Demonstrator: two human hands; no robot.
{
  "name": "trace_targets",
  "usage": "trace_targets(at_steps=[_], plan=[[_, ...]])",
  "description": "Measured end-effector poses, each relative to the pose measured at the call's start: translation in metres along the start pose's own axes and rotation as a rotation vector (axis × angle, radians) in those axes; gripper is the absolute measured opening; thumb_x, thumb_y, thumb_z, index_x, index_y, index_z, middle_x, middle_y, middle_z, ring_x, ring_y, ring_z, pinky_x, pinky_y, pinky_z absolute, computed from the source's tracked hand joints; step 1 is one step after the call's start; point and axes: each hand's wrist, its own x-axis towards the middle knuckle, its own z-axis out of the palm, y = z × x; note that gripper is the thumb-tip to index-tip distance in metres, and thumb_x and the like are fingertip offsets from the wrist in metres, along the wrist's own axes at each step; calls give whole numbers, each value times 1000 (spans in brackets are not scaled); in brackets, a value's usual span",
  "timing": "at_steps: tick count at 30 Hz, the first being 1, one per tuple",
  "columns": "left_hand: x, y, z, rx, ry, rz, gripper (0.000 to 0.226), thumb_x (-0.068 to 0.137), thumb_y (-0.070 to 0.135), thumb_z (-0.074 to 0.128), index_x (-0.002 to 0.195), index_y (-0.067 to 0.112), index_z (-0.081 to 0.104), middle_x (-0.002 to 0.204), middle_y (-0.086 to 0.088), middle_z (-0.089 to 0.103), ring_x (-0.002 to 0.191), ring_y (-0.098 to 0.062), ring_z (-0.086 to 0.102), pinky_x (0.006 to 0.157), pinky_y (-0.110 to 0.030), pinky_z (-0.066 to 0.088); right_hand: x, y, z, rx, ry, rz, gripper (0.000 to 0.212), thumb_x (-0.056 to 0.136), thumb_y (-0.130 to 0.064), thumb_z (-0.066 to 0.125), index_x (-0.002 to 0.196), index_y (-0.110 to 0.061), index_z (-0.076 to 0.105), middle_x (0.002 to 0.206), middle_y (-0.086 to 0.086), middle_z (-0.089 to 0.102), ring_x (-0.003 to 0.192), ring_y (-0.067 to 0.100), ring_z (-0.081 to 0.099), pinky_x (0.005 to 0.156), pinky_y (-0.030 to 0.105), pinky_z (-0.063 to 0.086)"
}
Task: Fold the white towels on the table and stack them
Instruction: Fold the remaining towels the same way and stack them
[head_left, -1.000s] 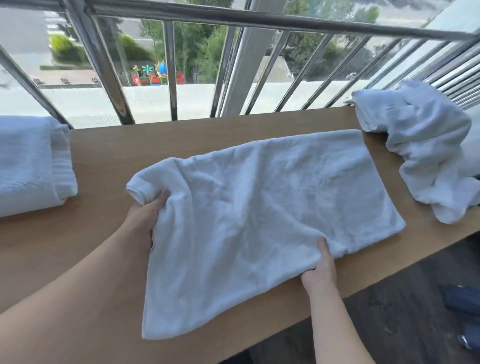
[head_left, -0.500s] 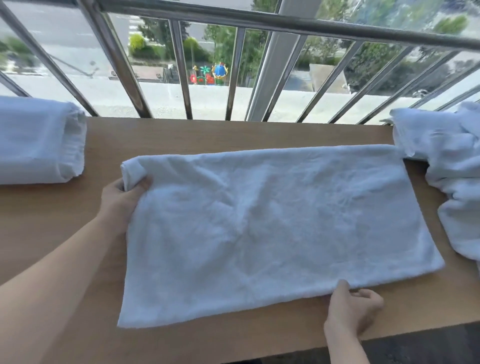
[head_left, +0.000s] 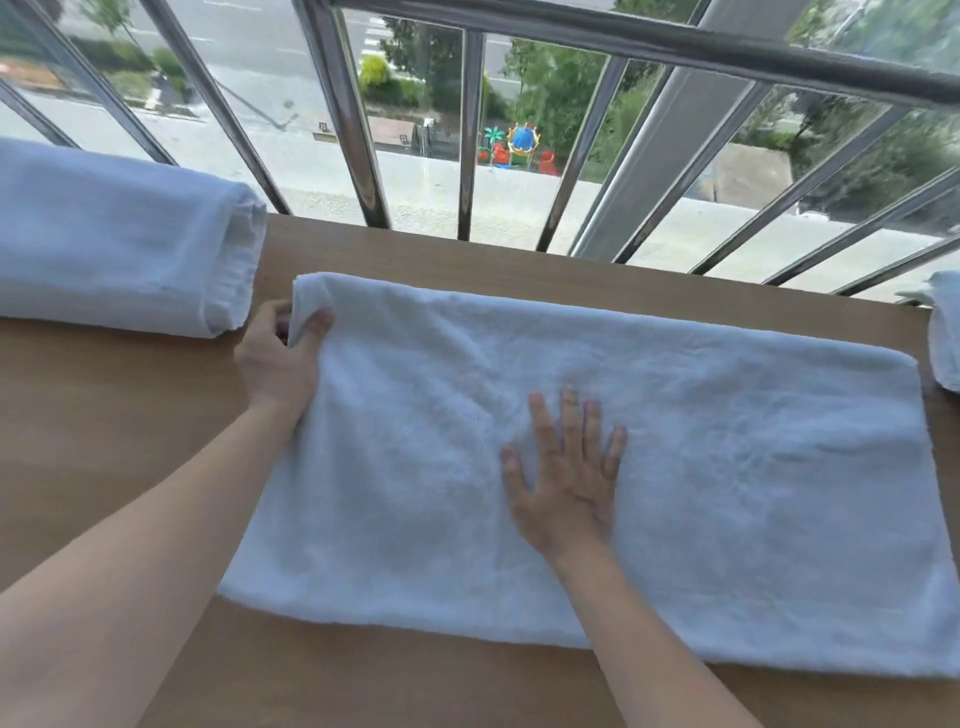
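A white towel (head_left: 727, 493) lies flat as a long rectangle across the wooden table (head_left: 104, 441). My left hand (head_left: 278, 358) pinches its far left corner, thumb on top of the cloth. My right hand (head_left: 566, 478) lies flat on the towel's middle, fingers spread and straight. A folded white towel (head_left: 114, 244) rests at the far left of the table. At the right edge only a bit of a crumpled white towel (head_left: 943, 332) shows.
A metal railing (head_left: 467, 145) with slanted bars runs along the table's far edge, with a street and playground far below. The table's near edge lies close under my forearms.
My right hand let go of the towel's near edge and moved onto its middle, now flat. The towel lies smoother and squarer. The view shifted left, so the crumpled towel is nearly out of sight.
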Motion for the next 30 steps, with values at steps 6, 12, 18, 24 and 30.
trace_targets(at_steps=[6,12,18,24,30], plan=[[-84,20,30,358,-147,583,55,97,40,49,148,18,43,160,-5,35,150,-25,26,116,-42,19,2,-9,5,-47,58,44,72,93,-60,32,158,-32,20,167,2,11,154,29,4,120,62,3],[-108,10,64,701,-476,762,71,93,53,38,158,31,23,168,-1,13,155,-28,6,122,-55,7,5,-7,8,-17,130,73,76,90,-52,38,159,-22,21,166,2,19,154,26,13,122,57,9],[-34,9,49,809,-420,675,72,94,65,23,158,41,2,168,9,-6,153,-31,-12,121,-58,-7,5,-7,6,-44,121,75,75,91,-51,33,159,-20,21,166,2,18,153,26,13,121,58,11],[15,17,43,805,-404,581,71,94,62,18,159,38,2,169,2,0,154,-26,-9,122,-51,-7,6,-9,6,-69,138,73,73,91,-51,33,158,-22,24,165,3,20,153,27,15,121,59,11],[-22,22,40,708,-452,636,72,97,55,18,161,23,13,168,-8,4,155,-29,-4,124,-50,-1,5,-9,5,-70,153,75,72,89,-47,35,156,-21,30,164,4,25,152,27,19,120,60,13]])
